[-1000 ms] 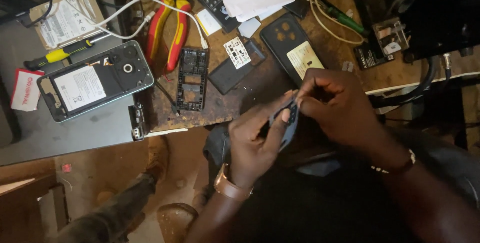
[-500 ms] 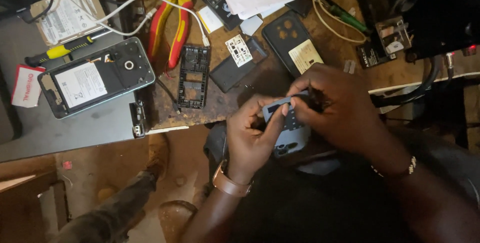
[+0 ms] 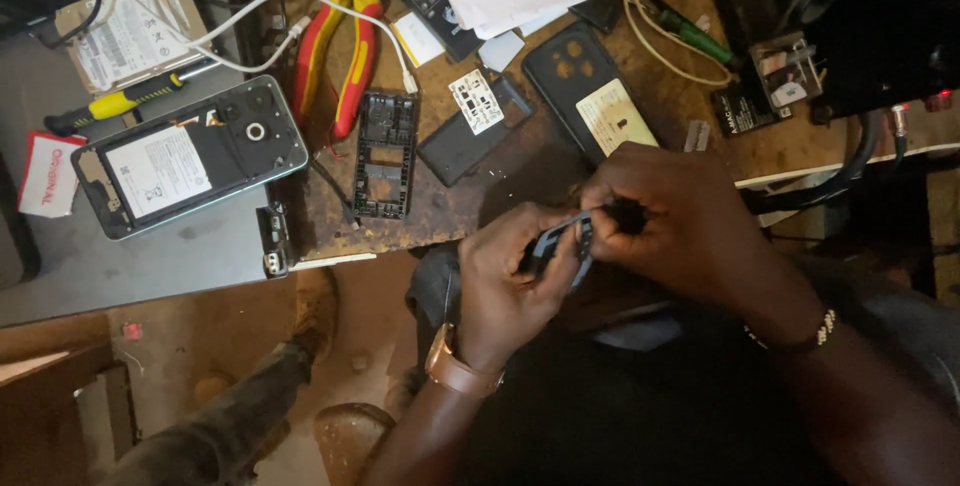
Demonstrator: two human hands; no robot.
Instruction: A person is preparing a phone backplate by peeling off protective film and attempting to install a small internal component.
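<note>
A small dark phone part (image 3: pixel 553 243) sat pinched between both hands, just off the counter (image 3: pixel 520 181) edge, above the lap. The left hand (image 3: pixel 510 286) had closed its fingers around the part's near end; the right hand (image 3: pixel 680 221) gripped its far end, fingertips curled tight. Half a second earlier the part had lain lower and flatter between the fingers; now it was raised and tilted, suggesting it was being pried. Beyond the fingers lay a black phone frame (image 3: pixel 383 153), an opened smartphone (image 3: pixel 190 156), and red-and-yellow pliers (image 3: pixel 340 46).
</note>
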